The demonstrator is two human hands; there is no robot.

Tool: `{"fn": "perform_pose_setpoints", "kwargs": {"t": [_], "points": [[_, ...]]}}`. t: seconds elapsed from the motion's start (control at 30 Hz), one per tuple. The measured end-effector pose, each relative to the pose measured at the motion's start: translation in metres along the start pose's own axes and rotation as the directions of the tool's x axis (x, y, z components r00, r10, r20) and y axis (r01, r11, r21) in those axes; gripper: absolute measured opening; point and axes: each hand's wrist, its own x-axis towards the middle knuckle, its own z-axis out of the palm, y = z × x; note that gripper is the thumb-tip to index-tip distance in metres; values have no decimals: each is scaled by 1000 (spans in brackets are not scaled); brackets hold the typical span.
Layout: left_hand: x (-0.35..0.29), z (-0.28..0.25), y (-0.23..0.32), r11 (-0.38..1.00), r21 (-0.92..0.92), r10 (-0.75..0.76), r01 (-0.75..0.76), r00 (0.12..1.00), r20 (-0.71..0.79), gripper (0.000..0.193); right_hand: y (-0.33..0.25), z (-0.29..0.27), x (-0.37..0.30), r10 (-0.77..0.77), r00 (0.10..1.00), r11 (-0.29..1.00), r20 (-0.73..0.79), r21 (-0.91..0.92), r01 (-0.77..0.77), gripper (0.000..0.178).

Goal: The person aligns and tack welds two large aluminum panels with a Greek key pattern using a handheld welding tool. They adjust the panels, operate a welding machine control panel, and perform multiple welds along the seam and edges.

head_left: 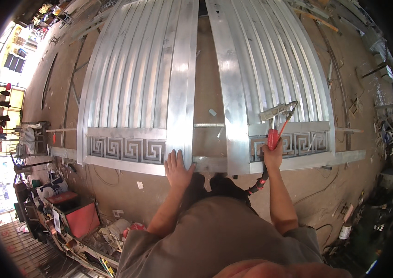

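Two silver metal gate panels lie side by side, the left panel [181, 92] and the right panel [234, 92], with a narrow gap between them. Both have long ribs and a band of square spiral fretwork near my end. My left hand [178, 169] rests flat on the near inner corner of the left panel, fingers stretched. My right hand [273, 155] is closed around a red-gripped tool [273, 138] with a hammer-like metal head, above the right panel's fretwork. Beside its shaft slants a thin orange rod [288, 117]. A black-and-red cable [259, 184] hangs below that hand.
Crossbars [209, 164] show beneath the panels in the gap. At the lower left stands a red box [82, 219] amid clutter. Cables [314, 197] run over the brown floor on the right, near a white can [345, 231]. Metal scrap lines the right side.
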Motion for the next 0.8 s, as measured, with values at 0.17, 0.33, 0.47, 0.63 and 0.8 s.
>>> {"fn": "perform_pose_setpoints", "kwargs": {"t": [0.17, 0.33, 0.47, 0.63, 0.8], "points": [[-10, -7, -16, 998, -35, 45, -51, 988, -150, 82, 7, 4, 2, -47, 997, 999, -63, -15, 46, 98], [-36, -11, -52, 882, -278, -434, 381, 886, -162, 62, 12, 8, 2, -133, 984, 991, -115, -46, 129, 95], [-47, -3, -81, 517, -575, -775, 634, 632, 1, 51, 12, 6, -2, -126, 983, 991, -134, -57, 119, 92], [-43, 0, -88, -185, -799, -743, 573, 450, 495, 56, 8, 4, -6, -180, 976, 984, -120, -11, 180, 87], [-33, -3, -86, -331, -757, -662, 563, 434, 612, 64, 5, 5, -5, -150, 983, 988, -106, -63, 144, 90]]}}
